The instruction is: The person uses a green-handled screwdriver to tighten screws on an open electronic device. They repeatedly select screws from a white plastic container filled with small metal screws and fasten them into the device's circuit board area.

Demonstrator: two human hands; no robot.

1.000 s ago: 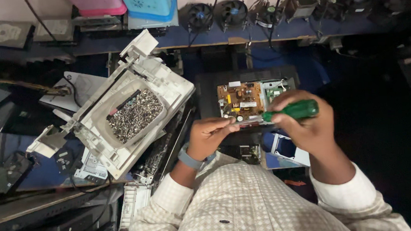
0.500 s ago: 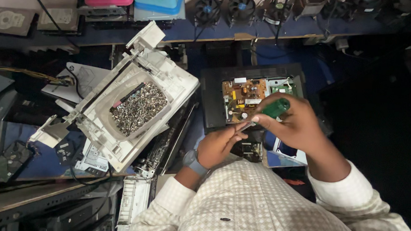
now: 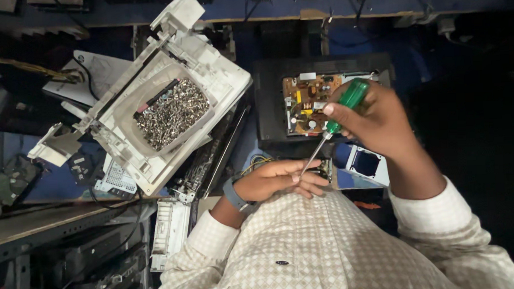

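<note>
1. Head view: right hand [image 3: 381, 120] wrapped tight around a green-handled screwdriver [image 3: 333, 127]; shaft slanting down toward seven o'clock.
2. Left hand [image 3: 278, 181]: fingers pressed together, loosely curled, touching the screwdriver tip; whether a screw is pinched there cannot be told.
3. Handling, as judged: steady the tip with the left fingers; keep the shaft in line with the handle; turn without forcing.
4. Circuit board [image 3: 309, 103], brown, in a black casing [image 3: 270, 104]: at twelve o'clock from the left hand, just beside the right hand at nine o'clock.
5. White housing [image 3: 220, 77] holding loose screws [image 3: 170, 113]: at ten o'clock, well apart.
</note>
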